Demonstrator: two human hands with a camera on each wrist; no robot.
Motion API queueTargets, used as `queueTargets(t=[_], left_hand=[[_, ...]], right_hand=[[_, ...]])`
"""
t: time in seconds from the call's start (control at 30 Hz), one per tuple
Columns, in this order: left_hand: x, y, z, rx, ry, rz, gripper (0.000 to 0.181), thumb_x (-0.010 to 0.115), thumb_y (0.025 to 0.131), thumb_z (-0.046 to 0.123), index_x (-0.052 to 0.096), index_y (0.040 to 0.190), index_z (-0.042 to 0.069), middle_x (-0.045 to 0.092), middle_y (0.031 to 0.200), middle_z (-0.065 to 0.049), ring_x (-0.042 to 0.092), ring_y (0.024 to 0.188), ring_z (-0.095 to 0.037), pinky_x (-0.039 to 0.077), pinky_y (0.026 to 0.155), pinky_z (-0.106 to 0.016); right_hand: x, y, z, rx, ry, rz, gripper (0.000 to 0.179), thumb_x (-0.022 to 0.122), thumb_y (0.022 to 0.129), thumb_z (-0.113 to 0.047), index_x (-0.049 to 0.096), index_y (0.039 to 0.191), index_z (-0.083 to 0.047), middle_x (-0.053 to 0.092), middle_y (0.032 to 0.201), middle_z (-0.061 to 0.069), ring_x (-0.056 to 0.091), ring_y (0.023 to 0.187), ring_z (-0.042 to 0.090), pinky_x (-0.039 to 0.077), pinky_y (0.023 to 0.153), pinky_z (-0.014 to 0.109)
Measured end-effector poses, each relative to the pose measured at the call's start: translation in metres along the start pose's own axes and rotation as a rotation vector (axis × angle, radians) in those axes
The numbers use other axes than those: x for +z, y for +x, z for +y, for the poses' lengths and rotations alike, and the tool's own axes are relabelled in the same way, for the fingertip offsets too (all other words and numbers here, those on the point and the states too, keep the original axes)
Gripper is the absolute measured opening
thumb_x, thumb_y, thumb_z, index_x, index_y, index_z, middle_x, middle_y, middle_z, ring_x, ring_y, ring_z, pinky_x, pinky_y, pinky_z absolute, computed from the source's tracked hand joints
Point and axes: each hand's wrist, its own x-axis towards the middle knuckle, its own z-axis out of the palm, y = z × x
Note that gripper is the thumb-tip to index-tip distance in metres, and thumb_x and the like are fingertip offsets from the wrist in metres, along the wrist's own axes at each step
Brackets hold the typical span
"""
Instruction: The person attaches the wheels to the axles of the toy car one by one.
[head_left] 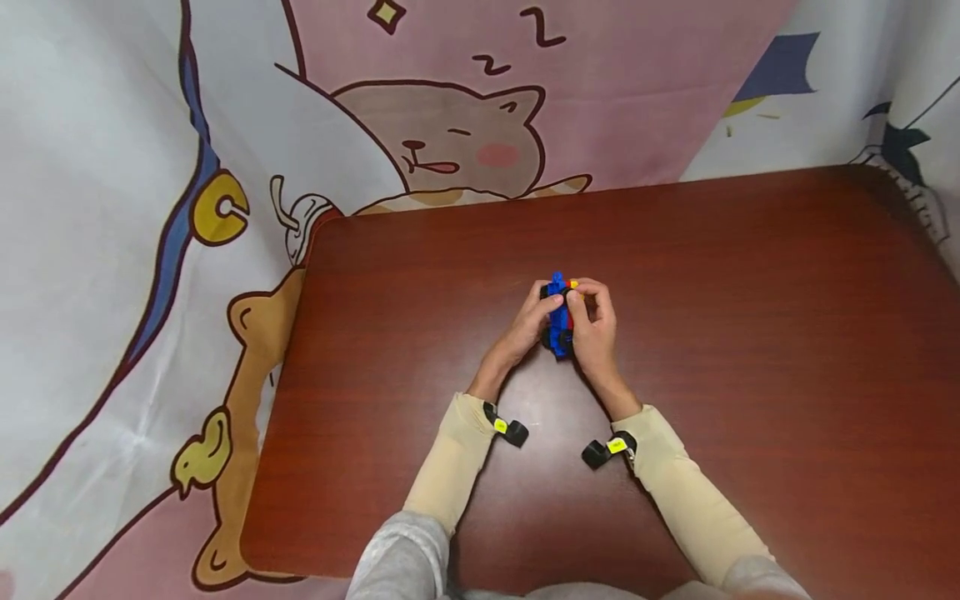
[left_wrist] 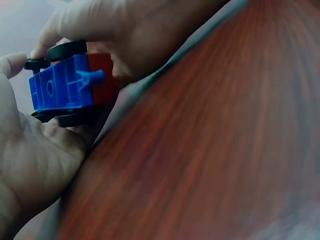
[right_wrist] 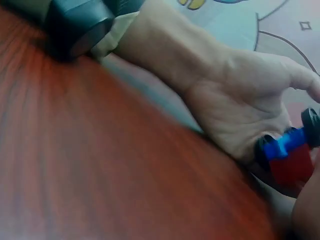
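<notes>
Both hands hold one small toy car above the table, its blue underside turned toward the head camera. My left hand grips its left side, thumb lying on the blue chassis. From the right, my right hand pinches it, with the thumb near a far wheel. In the left wrist view the blue chassis shows black wheels, a small hook-like piece at one end and a red body behind. The red body appears between the hands in the right wrist view. The hands hide most of its top.
The hands are over a dark red-brown wooden table. Behind it and on the left hangs a cartoon-printed cloth. Each forearm wears a beige sleeve and a black wrist camera, the left camera and right camera standing off inward.
</notes>
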Motion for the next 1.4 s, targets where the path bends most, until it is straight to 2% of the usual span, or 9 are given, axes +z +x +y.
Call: queueTargets(t=[0.13, 0.27, 0.33, 0.43, 0.53, 0.7, 1.03, 1.2, 1.4], left_hand=[[-0.001, -0.002, 0.000, -0.006, 0.111, 0.037, 0.040, 0.042, 0.101, 0.024, 0.036, 0.133, 0.001, 0.051, 0.121, -0.008, 0.053, 0.101, -0.009, 0.044, 0.088, -0.021], [-0.001, -0.003, -0.001, 0.011, 0.154, 0.033, 0.041, 0.042, 0.103, 0.024, 0.034, 0.137, 0.001, 0.050, 0.122, -0.009, 0.052, 0.102, -0.012, 0.043, 0.087, -0.021], [-0.001, -0.003, -0.002, 0.035, 0.145, 0.040, 0.039, 0.045, 0.103, 0.021, 0.035, 0.135, 0.001, 0.052, 0.119, -0.007, 0.054, 0.099, -0.012, 0.045, 0.085, -0.021], [0.000, -0.001, -0.003, 0.087, 0.151, 0.048, 0.037, 0.049, 0.100, 0.019, 0.039, 0.131, 0.000, 0.055, 0.112, -0.006, 0.057, 0.094, -0.009, 0.046, 0.083, -0.020], [-0.001, 0.001, -0.005, 0.107, 0.195, 0.057, 0.037, 0.048, 0.099, 0.021, 0.041, 0.127, -0.001, 0.055, 0.108, -0.006, 0.056, 0.092, -0.008, 0.045, 0.083, -0.019], [-0.004, 0.001, -0.008, 0.080, 0.251, 0.075, 0.039, 0.044, 0.100, 0.025, 0.042, 0.128, -0.002, 0.053, 0.108, -0.006, 0.054, 0.093, -0.009, 0.044, 0.081, -0.019], [-0.004, 0.000, -0.006, 0.084, 0.231, 0.086, 0.037, 0.038, 0.101, 0.020, 0.045, 0.127, -0.005, 0.055, 0.096, -0.003, 0.057, 0.081, -0.009, 0.048, 0.073, -0.020], [-0.001, -0.001, -0.006, 0.093, 0.186, 0.117, 0.044, 0.038, 0.095, 0.028, 0.048, 0.122, -0.006, 0.055, 0.092, 0.002, 0.056, 0.080, -0.007, 0.047, 0.072, -0.020], [0.000, 0.000, -0.006, 0.136, -0.118, 0.168, 0.049, 0.025, 0.089, 0.042, 0.056, 0.105, 0.009, 0.063, 0.086, 0.005, 0.060, 0.072, -0.010, 0.050, 0.061, -0.024]], right_hand=[[-0.006, 0.005, 0.015, 0.077, 0.018, 0.000, 0.016, 0.055, 0.098, 0.001, 0.058, 0.095, -0.014, 0.058, 0.108, -0.003, 0.055, 0.102, 0.007, 0.043, 0.090, 0.017], [-0.009, 0.006, 0.022, 0.073, 0.073, -0.002, 0.013, 0.058, 0.097, 0.000, 0.057, 0.094, -0.012, 0.058, 0.107, -0.002, 0.056, 0.103, 0.010, 0.043, 0.093, 0.019], [-0.009, 0.006, 0.023, 0.056, 0.124, -0.043, 0.007, 0.057, 0.098, -0.001, 0.057, 0.103, -0.006, 0.059, 0.112, 0.001, 0.056, 0.109, 0.012, 0.043, 0.098, 0.021], [-0.011, 0.006, 0.022, 0.053, 0.149, -0.132, 0.027, 0.054, 0.100, -0.003, 0.052, 0.125, 0.006, 0.061, 0.122, 0.002, 0.056, 0.116, 0.013, 0.043, 0.102, 0.021], [-0.014, 0.005, 0.020, 0.083, 0.046, -0.193, 0.037, 0.053, 0.102, -0.009, 0.051, 0.136, 0.006, 0.060, 0.126, 0.002, 0.057, 0.114, 0.009, 0.046, 0.097, 0.018], [-0.014, 0.003, 0.019, 0.107, -0.062, -0.210, 0.033, 0.052, 0.103, -0.008, 0.055, 0.134, 0.002, 0.059, 0.120, 0.001, 0.057, 0.100, 0.007, 0.048, 0.086, 0.016], [-0.011, 0.006, 0.019, 0.101, 0.052, -0.181, 0.031, 0.056, 0.099, -0.001, 0.053, 0.126, 0.014, 0.063, 0.111, -0.005, 0.061, 0.096, 0.003, 0.050, 0.083, 0.014], [-0.012, 0.005, 0.019, 0.107, 0.016, -0.188, 0.034, 0.056, 0.100, -0.003, 0.054, 0.130, 0.011, 0.062, 0.116, -0.005, 0.059, 0.100, 0.003, 0.048, 0.088, 0.014], [-0.014, 0.005, 0.018, 0.122, 0.051, -0.164, 0.032, 0.047, 0.102, -0.010, 0.049, 0.127, 0.011, 0.062, 0.113, 0.001, 0.062, 0.094, 0.008, 0.051, 0.079, 0.021]])
